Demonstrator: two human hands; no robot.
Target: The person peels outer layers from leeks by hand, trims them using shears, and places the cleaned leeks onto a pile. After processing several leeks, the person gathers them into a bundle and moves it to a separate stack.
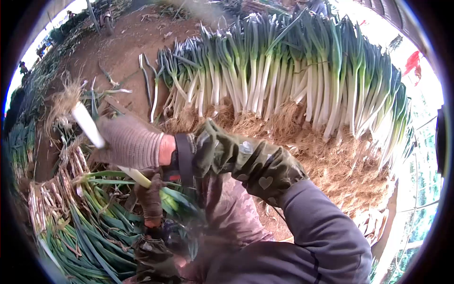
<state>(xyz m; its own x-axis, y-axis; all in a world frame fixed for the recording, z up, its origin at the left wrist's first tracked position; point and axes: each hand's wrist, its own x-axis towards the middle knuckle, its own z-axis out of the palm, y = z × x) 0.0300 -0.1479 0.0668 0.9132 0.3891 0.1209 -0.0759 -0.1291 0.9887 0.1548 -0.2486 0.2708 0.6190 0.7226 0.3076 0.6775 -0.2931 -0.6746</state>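
The right hand (130, 143), gloved, is closed around a leek (87, 125), whose white stalk juts past the stacked leek pile (302, 80). Below it, the left hand (150, 199) grips its green leaves; fingers mostly hidden.

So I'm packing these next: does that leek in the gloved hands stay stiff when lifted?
Probably stiff at the white shank: the leek juts straight from the right hand. The green end near the left hand likely flops. Looks light.
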